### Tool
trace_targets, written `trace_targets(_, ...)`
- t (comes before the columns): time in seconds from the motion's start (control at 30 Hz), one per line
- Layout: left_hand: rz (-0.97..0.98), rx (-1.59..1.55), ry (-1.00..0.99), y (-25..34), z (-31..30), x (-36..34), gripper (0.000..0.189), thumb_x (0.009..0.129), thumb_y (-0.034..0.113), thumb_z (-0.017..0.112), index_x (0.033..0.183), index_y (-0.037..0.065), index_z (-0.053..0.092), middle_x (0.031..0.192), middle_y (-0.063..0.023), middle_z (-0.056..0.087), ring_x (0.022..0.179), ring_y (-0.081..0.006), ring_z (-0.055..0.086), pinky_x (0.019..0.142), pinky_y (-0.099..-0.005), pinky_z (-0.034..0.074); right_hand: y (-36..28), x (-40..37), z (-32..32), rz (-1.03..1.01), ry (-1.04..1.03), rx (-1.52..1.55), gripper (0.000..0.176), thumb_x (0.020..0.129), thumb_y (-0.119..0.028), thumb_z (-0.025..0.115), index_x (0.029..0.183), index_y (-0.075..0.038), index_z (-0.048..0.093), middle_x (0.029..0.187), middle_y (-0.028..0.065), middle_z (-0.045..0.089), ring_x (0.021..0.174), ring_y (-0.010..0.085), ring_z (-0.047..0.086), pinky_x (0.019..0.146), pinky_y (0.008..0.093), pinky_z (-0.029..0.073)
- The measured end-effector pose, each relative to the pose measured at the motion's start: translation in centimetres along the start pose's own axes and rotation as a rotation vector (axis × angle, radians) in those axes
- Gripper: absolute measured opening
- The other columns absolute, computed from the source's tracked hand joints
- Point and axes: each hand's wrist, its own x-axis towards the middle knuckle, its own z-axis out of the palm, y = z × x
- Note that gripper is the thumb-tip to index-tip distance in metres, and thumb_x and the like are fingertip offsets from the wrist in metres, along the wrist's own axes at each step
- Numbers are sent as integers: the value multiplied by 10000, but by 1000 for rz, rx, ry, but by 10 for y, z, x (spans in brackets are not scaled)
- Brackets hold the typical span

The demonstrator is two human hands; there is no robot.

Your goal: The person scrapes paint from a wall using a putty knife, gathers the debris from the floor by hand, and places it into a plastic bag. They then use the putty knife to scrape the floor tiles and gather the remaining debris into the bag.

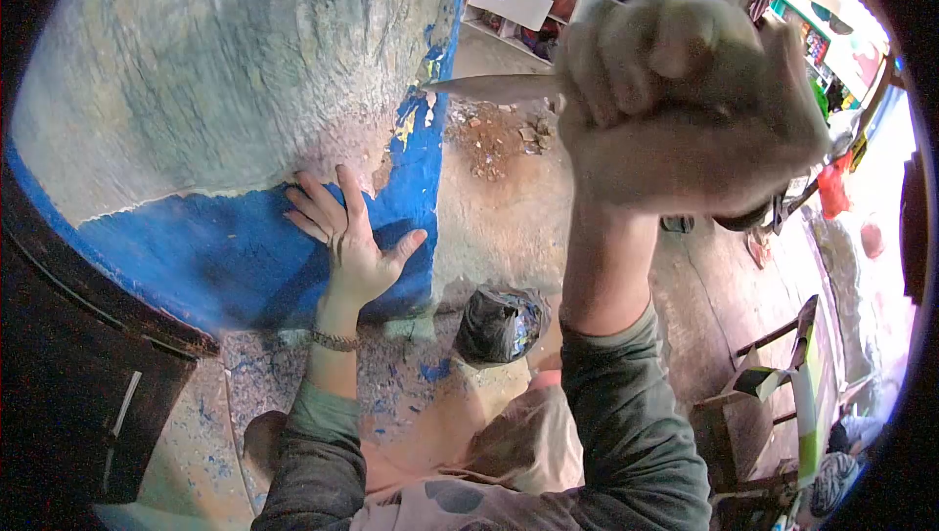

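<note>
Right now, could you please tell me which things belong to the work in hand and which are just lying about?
Work: blade in right hand; part-blue wall at left hand.
Apparently lying about: black bag; brown debris.

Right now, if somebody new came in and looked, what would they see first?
Probably the big right hand at upper right, closed in a fist with a pointed blade sticking out toward the wall's edge. Next, the bright blue paint with ragged edges around the pale wall patch, where the left hand spreads its fingers. Below the middle sits a black plastic bag.
</note>
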Motion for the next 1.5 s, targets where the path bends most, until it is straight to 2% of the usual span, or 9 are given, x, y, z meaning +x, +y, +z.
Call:
trace_targets(0.07,10,-1,8,1,-1,1,1124,736,724,508,1443,-1,20,1406,-397,-146,1256,-621,-145,939,-717,-97,10,-3,6,-78,123,-6,537,892,-476,238,724,-57,529,544,60,418,439,157,314,390,296,248)
trace_targets(0.3,11,4,4,1,-1,1,1125,736,723,510,1443,0,17,1405,-398,-150,1254,-624,-145,932,-722,-99,18,-7,-6,-108,74,122,548,895,-467,220,720,-43,518,529,56,395,434,163,299,418,311,262)
trace_targets(0.37,6,-9,-5,0,-1,1,1131,730,723,518,1443,2,19,1403,-401,-148,1254,-624,-147,931,-724,-97,2,-6,-3,-104,95,-4,528,903,-458,223,682,-48,471,520,69,390,427,166,282,422,314,253)
trace_targets(0.4,5,-9,-2,0,-1,2,1131,730,723,518,1443,2,19,1403,-401,-148,1254,-624,-147,931,-724,-97,-2,-7,-7,-82,49,81,518,910,-447,220,668,-51,451,515,70,384,421,167,276,424,309,251)
trace_targets(0.8,5,-27,6,-1,-1,1,1141,717,717,543,1446,9,25,1402,-406,-137,1252,-625,-149,931,-723,-102,8,-11,-4,-74,38,-20,543,926,-461,204,721,-47,488,541,58,396,446,152,303,419,296,273)
trace_targets(0.9,10,-32,16,-1,0,1,1136,720,712,544,1446,7,27,1401,-408,-134,1252,-627,-146,927,-725,-104,4,-21,5,-138,206,64,547,928,-475,200,731,-56,490,547,60,396,446,152,296,425,304,271)
trace_targets(0.93,12,-33,18,-2,0,1,1134,722,711,545,1446,6,29,1401,-408,-133,1251,-628,-146,924,-726,-105,14,-23,20,-221,466,184,543,927,-483,220,731,-56,492,555,62,391,453,156,298,431,300,268)
trace_targets(1.13,9,-44,13,0,-1,1,1126,728,705,544,1445,3,33,1401,-410,-130,1249,-631,-146,920,-730,-107,10,-28,14,-218,194,34,500,918,-472,263,743,-57,482,559,66,393,469,150,287,460,300,270)
trace_targets(1.5,3,-45,16,-1,0,1,1122,732,710,533,1443,-5,42,1407,-402,-127,1250,-630,-141,926,-725,-109,6,-26,21,-167,349,155,517,914,-476,257,749,-50,499,561,74,405,472,158,311,452,294,281)
